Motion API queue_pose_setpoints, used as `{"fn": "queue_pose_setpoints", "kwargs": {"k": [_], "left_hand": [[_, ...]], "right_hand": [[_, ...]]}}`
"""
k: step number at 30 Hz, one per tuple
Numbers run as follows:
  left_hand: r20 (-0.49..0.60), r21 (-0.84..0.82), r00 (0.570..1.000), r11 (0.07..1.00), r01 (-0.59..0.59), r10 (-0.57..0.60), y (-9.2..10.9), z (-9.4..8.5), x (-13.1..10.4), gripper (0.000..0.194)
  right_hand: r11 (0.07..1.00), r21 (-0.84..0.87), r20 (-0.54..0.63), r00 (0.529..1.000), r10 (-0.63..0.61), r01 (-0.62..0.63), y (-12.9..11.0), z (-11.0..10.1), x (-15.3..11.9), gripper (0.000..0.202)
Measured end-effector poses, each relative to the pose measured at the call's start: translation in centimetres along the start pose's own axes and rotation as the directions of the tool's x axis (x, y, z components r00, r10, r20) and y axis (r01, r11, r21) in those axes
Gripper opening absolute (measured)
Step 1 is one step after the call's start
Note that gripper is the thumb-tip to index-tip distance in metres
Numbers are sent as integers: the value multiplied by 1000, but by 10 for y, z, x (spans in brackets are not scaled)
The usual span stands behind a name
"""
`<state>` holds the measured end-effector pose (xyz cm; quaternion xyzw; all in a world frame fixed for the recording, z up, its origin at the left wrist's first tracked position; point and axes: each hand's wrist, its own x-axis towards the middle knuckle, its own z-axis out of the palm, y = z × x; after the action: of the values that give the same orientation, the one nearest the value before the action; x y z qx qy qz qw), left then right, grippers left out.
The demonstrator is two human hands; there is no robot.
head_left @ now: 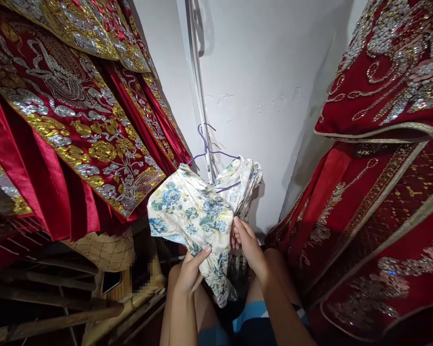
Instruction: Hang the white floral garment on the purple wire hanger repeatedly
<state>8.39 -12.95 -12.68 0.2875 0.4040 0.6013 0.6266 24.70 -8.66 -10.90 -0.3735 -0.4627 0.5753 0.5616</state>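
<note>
The floral blouse (198, 211) is on the purple hanger (206, 150), which shows inside its neckline. Below the hanger, the left hand (193, 269) grips the lower front; the right hand (244, 240) pinches an edge.

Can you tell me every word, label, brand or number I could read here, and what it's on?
No readable text anywhere.
White wall: faint marks, too small and faint to tell whether they are writing.
Floral garment: printed flowers, no lettering visible.
Red garments at left and red garments at right: decorative patterns, no legible words.
</note>
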Motion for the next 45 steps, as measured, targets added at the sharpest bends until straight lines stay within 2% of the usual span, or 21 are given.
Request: {"fn": "queue_pose_setpoints", "kwargs": {"k": [3, 8, 12, 15, 18, 19, 20, 22, 23, 24, 25, 27, 28, 30, 32, 35, 39, 42, 45], "left_hand": [[13, 6, 1000, 1000, -14, 14, 2, 3, -1, 90], [-55, 32, 998, 999, -11, 13, 0, -1, 0, 95], [-62, 13, 998, 1000, 26, -25, 1, -3, -1, 96], [-54, -4, 998, 1000, 19, -19, 3, -1, 1, 92], [-207, 20, 976, 998, -63, 66, 4, 1, 8, 77], [-291, 45, 946, 990, -135, 143, 3, 1, 11, 71], [-371, 86, 895, 969, -232, 247, 2, 3, 14, 66], [-457, 225, 739, 868, -442, 495, -4, 8, 17, 63], [-444, 310, 661, 796, -519, 604, -7, 12, 16, 62], [-386, 390, 613, 724, -569, 690, -11, 16, 14, 59], [-289, 455, 606, 663, -594, 741, -16, 21, 12, 52], [-69, 523, 669, 598, -608, 740, -25, 32, 7, 34], [5, 529, 708, 599, -601, 706, -29, 37, 5, 28], [42, 518, 777, 651, -554, 628, -38, 44, 4, 26], [0, 499, 812, 704, -506, 583, -44, 49, 6, 29], [-6, 506, 819, 708, -493, 574, -47, 50, 12, 22], [103, 577, 790, 611, -542, 604, -42, 46, 16, 16], [161, 616, 782, 558, -556, 602, -38, 42, 17, 16], [191, 625, 781, 540, -564, 594, -40, 41, 21, 16]], "right_hand": [[998, -40, -34, 999, -40, 39, -2, 4, 5, 45], [993, -107, -123, 990, -72, 59, -1, 8, 1, 36], [991, -101, -77, 992, -98, 90, -2, 9, -2, 42], [995, -52, -86, 992, -91, 87, -7, 7, -5, 43], [996, -81, -30, 999, -25, 23, -10, 0, -12, 39], [995, -104, 4, 1000, -2, 3, -10, -3, -15, 38], [992, -127, 37, 999, 17, -12, -10, -5, -17, 36], [988, -152, 83, 996, 37, -24, -9, -6, -22, 34], [988, -155, 95, 995, 40, -24, -9, -6, -23, 33], [988, -154, 106, 994, 38, -21, -9, -4, -24, 33], [988, -151, 118, 992, 34, -16, -9, -2, -25, 32], [990, -144, 135, 991, 22, -3, -10, 2, -24, 30], [990, -138, 140, 990, 12, 7, -10, 4, -24, 29], [992, -127, 146, 989, -4, 23, -12, 6, -24, 25], [992, -123, 148, 989, -9, 27, -13, 5, -24, 22], [988, -150, 136, 991, -9, 29, -14, 3, -22, 18], [986, -164, 102, 995, -17, 34, -22, 4, -6, 18], [995, -86, 56, 997, -45, 49, -47, 11, 20, 13], [995, -3, 22, 995, -97, 97, -84, 26, 51, 16]]}}
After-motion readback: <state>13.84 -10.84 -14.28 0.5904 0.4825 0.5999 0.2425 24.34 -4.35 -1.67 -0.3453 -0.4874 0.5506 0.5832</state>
